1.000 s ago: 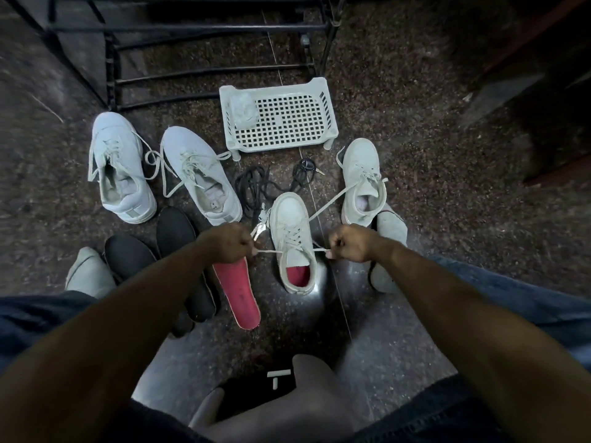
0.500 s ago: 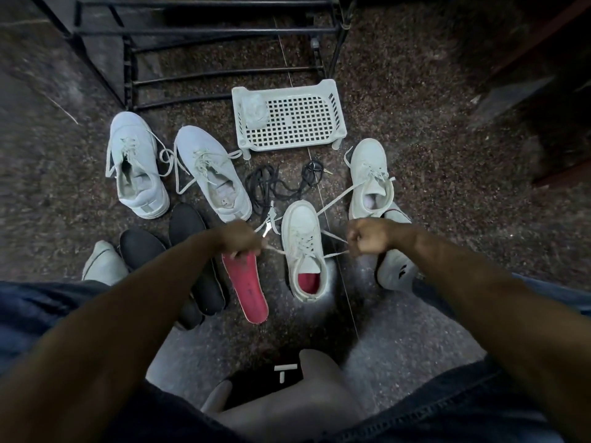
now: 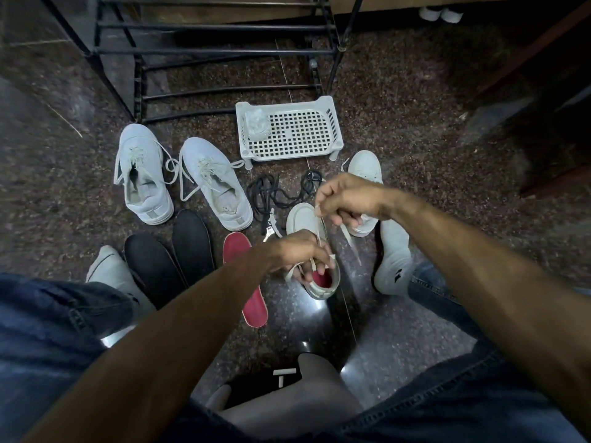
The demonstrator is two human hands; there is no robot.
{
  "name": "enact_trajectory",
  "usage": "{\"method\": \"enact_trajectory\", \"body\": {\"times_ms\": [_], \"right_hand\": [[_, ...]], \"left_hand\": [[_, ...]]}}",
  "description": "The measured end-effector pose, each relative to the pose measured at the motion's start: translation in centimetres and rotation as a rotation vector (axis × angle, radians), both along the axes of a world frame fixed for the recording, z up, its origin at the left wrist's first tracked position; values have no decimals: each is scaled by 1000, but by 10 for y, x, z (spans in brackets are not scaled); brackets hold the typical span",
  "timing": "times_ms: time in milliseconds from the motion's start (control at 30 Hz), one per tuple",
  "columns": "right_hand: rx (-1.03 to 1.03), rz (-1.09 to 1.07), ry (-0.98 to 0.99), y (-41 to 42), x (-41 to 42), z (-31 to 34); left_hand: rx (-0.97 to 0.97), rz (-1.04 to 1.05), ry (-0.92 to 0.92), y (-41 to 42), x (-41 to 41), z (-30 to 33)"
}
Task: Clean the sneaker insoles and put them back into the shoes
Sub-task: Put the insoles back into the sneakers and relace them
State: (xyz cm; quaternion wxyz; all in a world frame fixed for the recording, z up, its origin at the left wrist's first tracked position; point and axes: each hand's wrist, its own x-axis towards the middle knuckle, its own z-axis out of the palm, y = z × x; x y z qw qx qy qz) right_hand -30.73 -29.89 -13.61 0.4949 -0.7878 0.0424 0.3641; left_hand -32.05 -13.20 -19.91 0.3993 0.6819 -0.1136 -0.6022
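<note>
White laces are what both hands are busy with: the right hand [image 3: 347, 199] pinches a lace end up high while the left hand [image 3: 303, 254] grips lace at the sneaker [image 3: 311, 251] collar, probably tightening it since its red insole looks seated. Second red insole [image 3: 244, 279] lies just left on the floor, likely waiting.

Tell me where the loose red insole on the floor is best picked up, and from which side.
Probably the heel end of the red insole. It lies flat, heel nearest the person, and that end has bare floor around it. The left arm crosses its middle, and a black insole lies close on the left. Pinch the thin edge from the near side.
</note>
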Motion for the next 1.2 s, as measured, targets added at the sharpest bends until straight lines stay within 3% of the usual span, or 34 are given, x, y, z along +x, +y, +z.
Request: {"method": "enact_trajectory", "body": {"times_ms": [67,200,267,333,433,500,567,700,767,1033,1200], "right_hand": [[-126,-14,-20,0,4,-2],[-332,74,66,15,-11,-43],[-399,-10,150,16,-27,-63],[-363,-94,248,14,-36,-72],[-329,41,358,18,-34,-70],[-482,11,269,11,-28,-60],[-427,-126,280,-2,-20,-52],[-518,125,439,-9,-2,-36],[-520,128,465,-15,1,-39],[-270,-1,459,-6,-10,-45],[-389,125,550,-8,-4,-52]], "left_hand": [[5,-109,-145,-1,6,10],[5,-463,-741,-4,28,53],[-20,-560,-921,-6,31,67],[-35,-623,-993,-5,30,73],[-102,-617,-1084,-5,29,78],[-161,-557,-1142,-7,32,80],[-203,-518,-1179,-9,35,80],[-266,-392,-1178,-10,41,82],[-295,-287,-1150,-9,45,82],[-412,61,-500,-13,44,78],[-390,26,-407,-17,43,88]]}}
